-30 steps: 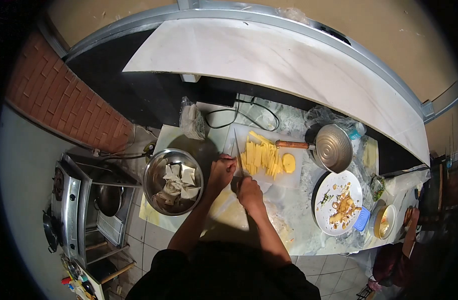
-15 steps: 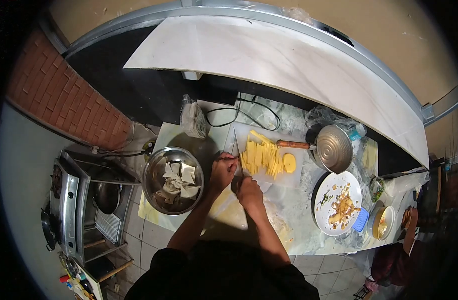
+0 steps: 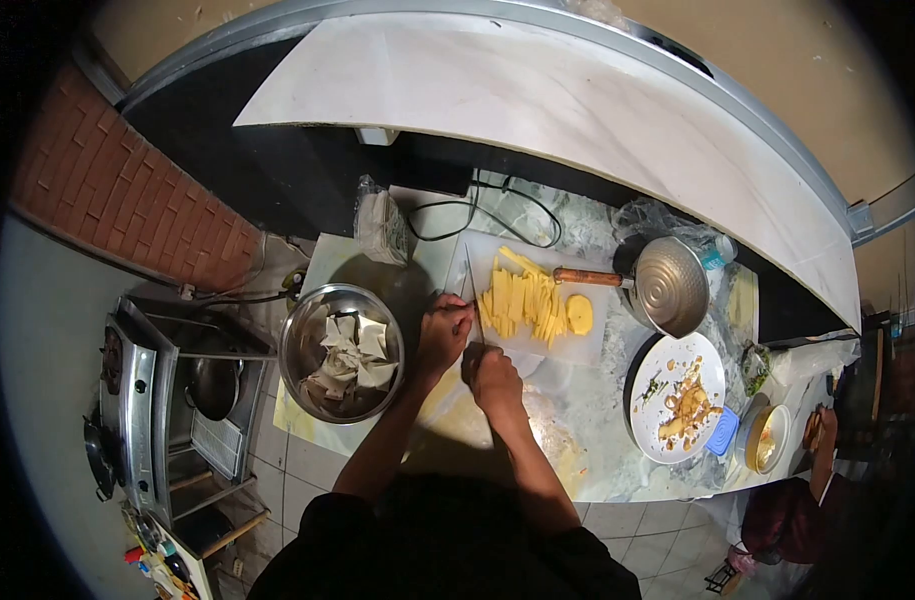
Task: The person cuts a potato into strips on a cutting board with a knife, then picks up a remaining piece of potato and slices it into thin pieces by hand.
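Note:
My right hand (image 3: 497, 383) is wrapped round the handle of a knife (image 3: 477, 318), whose thin blade points away from me over the left part of a white cutting board (image 3: 587, 345). Just left of the blade, my left hand (image 3: 444, 338) has its fingers pinched together against it; whatever they hold is hidden. To the right of the blade lies a pile of yellow potato sticks (image 3: 522, 300), with a round potato slice (image 3: 579, 314) beside it.
Left of my arms stands a steel bowl (image 3: 289, 375) of folded pale wrappers (image 3: 362, 350). Rightward are a saucepan (image 3: 669, 288), a white plate (image 3: 647, 415) with peelings and a blue sponge-like item (image 3: 722, 432). Another person's hand (image 3: 825, 425) shows at far right.
The view has shifted slightly, so the counter items sit a little higher. Both hands stay at the knife, and the potato pile looks the same.

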Demonstrator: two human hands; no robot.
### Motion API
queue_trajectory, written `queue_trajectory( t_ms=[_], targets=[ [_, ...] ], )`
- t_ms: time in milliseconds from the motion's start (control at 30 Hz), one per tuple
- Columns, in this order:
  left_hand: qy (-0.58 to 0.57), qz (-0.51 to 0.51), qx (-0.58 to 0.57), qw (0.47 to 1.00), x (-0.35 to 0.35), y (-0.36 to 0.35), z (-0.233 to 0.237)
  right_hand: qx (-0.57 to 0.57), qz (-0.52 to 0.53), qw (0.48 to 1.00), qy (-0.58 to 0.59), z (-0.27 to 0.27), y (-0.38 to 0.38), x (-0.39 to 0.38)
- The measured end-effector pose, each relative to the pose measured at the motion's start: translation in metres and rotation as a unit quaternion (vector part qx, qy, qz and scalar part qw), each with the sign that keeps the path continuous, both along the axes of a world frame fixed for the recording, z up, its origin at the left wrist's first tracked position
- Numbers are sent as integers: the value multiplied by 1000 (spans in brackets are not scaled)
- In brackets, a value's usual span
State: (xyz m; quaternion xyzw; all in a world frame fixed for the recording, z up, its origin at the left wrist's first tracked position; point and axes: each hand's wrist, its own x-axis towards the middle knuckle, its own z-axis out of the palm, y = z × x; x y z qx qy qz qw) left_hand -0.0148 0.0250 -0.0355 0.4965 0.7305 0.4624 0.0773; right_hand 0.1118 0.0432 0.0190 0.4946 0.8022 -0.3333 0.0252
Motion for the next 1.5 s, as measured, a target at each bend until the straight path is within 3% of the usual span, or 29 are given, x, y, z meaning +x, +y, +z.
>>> queue_trajectory(
  t_ms=[133, 233, 333, 400, 500, 667, 1033, 1333, 1433, 1500],
  targets=[
    [17, 13, -9, 1000, 1, 0, -4, 18, -6, 1000, 3, -7, -2, -1],
    [-37, 12, -48, 998, 0, -2, -9, -20, -31, 999, 34, -20, -4, -1],
    [27, 21, -49, 998, -2, 2, -11, 7, -29, 997, 72, -26, -4, 1],
    [-33, 16, -57, 998, -1, 0, -8, -7, -29, 998, 61, -22, -3, 0],
    [36, 19, 12, 999, 0, 2, -3, -15, -29, 998, 53, -18, 1, 2],
    [42, 17, 5, 999, 0, 2, -2, -23, -3, 1000, 6, -5, 12, 8],
    [85, 10, 8, 996, -1, 0, -6, -21, -25, 999, 39, -6, 7, 19],
    [23, 21, -49, 998, 5, -1, 8, -55, -45, 996, 59, -9, -8, 9],
    [18, 12, -63, 998, 4, 1, 8, -25, -50, 997, 57, -21, -12, 9],
    [-59, 36, -46, 997, 5, 2, 5, 36, -40, 998, 36, -26, -16, 9]
  ],
)
